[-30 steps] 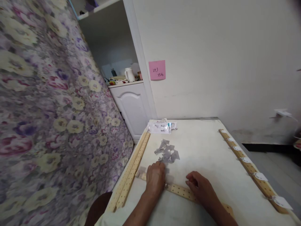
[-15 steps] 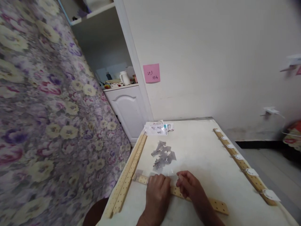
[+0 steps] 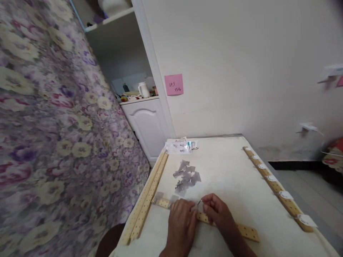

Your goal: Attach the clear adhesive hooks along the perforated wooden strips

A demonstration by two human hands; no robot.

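Note:
A pale wooden strip with rows of holes (image 3: 248, 232) lies slantwise across the near part of the table, under both hands. My left hand (image 3: 180, 221) is closed over its middle, fingers bent down; the fingertips are hidden. Between the thumb and forefinger of my right hand (image 3: 217, 210) is a small thin shiny piece (image 3: 199, 202), too small to name. It is just right of my left fingers, above the strip. Small clear pieces (image 3: 158, 197) sit at the strip's left end. Beyond the hands lies a pile of small greyish see-through pieces with metal bits (image 3: 186, 177).
Two long holed wooden strips (image 3: 147, 200) lie along the table's left edge. On the right, another strip (image 3: 277, 188) carries several white tags. Flat packets (image 3: 179, 147) lie at the far left corner. A floral curtain (image 3: 66, 142) hangs at left; a wall (image 3: 227, 71) stands behind.
My right hand has stayed nearly in place, and the thin shiny piece now shows at its fingertips. My left hand has shifted slightly, its thumb now visible beside the fingers.

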